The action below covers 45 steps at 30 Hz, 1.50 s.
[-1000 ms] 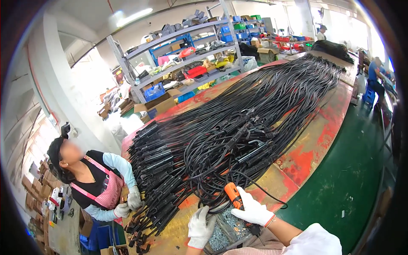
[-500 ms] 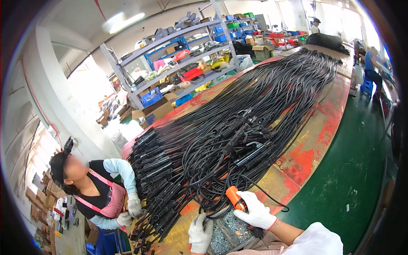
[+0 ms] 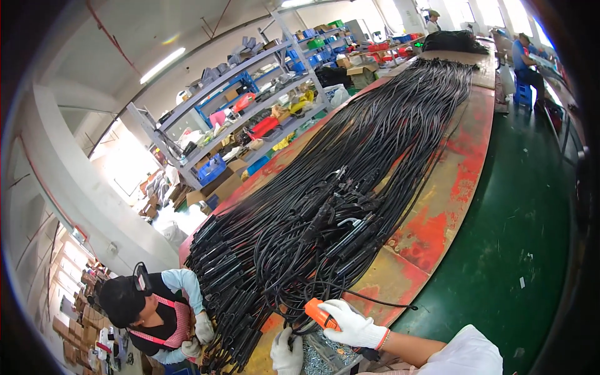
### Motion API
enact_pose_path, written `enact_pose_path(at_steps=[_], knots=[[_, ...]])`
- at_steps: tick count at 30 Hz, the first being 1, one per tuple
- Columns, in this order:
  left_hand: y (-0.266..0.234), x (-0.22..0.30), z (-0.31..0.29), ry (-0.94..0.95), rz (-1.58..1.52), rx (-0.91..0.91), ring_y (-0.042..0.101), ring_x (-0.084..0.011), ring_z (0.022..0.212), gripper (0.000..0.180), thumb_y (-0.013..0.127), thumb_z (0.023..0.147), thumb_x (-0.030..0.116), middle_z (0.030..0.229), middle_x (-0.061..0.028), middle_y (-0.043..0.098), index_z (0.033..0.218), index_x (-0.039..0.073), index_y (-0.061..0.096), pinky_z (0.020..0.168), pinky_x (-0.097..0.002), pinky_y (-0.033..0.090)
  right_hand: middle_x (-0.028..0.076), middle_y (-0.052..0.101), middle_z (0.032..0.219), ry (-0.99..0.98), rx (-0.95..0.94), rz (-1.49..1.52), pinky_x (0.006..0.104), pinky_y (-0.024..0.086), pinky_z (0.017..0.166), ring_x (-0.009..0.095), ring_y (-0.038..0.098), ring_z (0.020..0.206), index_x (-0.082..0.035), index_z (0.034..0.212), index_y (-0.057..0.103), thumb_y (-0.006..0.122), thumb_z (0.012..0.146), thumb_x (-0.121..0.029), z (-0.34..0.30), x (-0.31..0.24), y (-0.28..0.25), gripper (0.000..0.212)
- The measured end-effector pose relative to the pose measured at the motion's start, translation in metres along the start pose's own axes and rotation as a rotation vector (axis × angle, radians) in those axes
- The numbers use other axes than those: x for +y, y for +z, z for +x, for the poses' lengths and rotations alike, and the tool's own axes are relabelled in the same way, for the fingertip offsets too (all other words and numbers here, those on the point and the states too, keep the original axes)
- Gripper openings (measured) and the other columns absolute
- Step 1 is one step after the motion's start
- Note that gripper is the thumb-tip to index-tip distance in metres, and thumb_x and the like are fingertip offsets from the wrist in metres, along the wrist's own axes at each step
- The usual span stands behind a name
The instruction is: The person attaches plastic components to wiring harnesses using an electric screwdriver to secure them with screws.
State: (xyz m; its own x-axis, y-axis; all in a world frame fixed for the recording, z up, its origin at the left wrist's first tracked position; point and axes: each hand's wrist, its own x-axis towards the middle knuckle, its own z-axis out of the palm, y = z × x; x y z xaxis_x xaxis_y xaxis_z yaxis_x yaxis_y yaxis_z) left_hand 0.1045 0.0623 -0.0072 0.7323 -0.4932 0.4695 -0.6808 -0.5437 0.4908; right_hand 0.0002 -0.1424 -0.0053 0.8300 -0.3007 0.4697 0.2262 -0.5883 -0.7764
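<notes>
- Worktop (image 3: 459, 169) is the big red and yellow thing, with worn paint. It runs from the near edge to the far end.
- Black cables (image 3: 387, 137) lie on it in a long, wide heap. One loose cable (image 3: 375, 300) pokes out toward the right edge.
- A co-worker (image 3: 164, 315) leans in at the near left corner, with both gloved hands close together.
- Black handles (image 3: 219, 259) sit in a messy row along the left edge. More are piled nearer the middle.
- The right hand (image 3: 354, 323) wears a white glove. It is by the near edge, with its fingers wrapped around the orange tool.
- The left hand (image 3: 287, 355), in a white glove too, is on the near edge just beside the screws. Its fingers are bent by something dark. I cannot tell if they pinch it.
- The orange tool (image 3: 322, 314) is above the near edge, close to the cables. I think the step now is getting tool and left hand ready together. The next move seems to need a still left hand and a straight tool tip.
- Screws (image 3: 317, 356), tiny and silver, lie in a pile under the right hand.
</notes>
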Motion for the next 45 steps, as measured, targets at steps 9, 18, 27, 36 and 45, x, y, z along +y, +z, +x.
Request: enact_pose_path(at_steps=[9,18,27,36,45], knots=[[-0.001,-0.001,0.001,-0.033,-0.003,-0.028,0.065,-0.0374,0.089,0.033,0.071,0.081,0.011,0.102,-0.0200,0.066,0.112,0.005,0.064,0.079,-0.0453,0.052,0.024,0.045,0.135,0.093,-0.087,-0.054,0.0452,0.044,0.101,0.043,0.049,0.121,-0.002,0.140,0.043,0.071,0.084,-0.031,-0.007,-0.013,-0.013,0.069],[-0.006,-0.008,0.007,0.005,-0.050,0.025,0.063,-0.0387,0.098,0.027,0.068,0.085,0.012,0.108,-0.0175,0.066,0.111,0.007,0.063,0.084,-0.0457,0.051,0.023,0.049,0.134,0.189,-0.186,-0.075,0.0425,0.040,0.107,0.039,0.047,0.129,-0.001,0.142,0.041,0.078,0.078,-0.021,-0.001,-0.024,-0.009,0.076],[-0.009,0.004,0.021,0.413,0.210,-0.109,0.058,-0.0303,0.110,0.028,0.069,0.070,0.014,0.116,-0.0065,0.061,0.097,0.022,0.072,0.090,-0.0449,0.050,0.025,0.049,0.137,0.288,-0.232,-0.025,0.0434,0.039,0.108,0.039,0.048,0.128,0.001,0.146,0.035,0.076,0.081,-0.026,0.010,-0.017,-0.007,0.082],[0.005,-0.011,0.080,0.758,0.355,-0.272,0.049,-0.0383,0.115,0.040,0.077,0.069,0.045,0.118,-0.0092,0.056,0.097,0.018,0.070,0.099,-0.0610,0.040,0.025,0.040,0.147,0.288,-0.341,0.216,0.0392,0.038,0.109,0.039,0.043,0.135,-0.011,0.154,0.022,0.066,0.087,-0.037,0.006,-0.007,-0.018,0.084],[0.031,-0.014,0.137,0.505,0.540,-0.237,0.048,-0.0413,0.120,0.071,0.075,0.058,0.060,0.128,-0.0176,0.053,0.113,0.017,0.067,0.106,-0.0562,0.033,0.019,0.050,0.140,0.358,-0.385,0.158,0.0389,0.040,0.107,0.033,0.051,0.128,-0.011,0.154,0.025,0.068,0.085,-0.037,0.010,-0.019,-0.031,0.085]])
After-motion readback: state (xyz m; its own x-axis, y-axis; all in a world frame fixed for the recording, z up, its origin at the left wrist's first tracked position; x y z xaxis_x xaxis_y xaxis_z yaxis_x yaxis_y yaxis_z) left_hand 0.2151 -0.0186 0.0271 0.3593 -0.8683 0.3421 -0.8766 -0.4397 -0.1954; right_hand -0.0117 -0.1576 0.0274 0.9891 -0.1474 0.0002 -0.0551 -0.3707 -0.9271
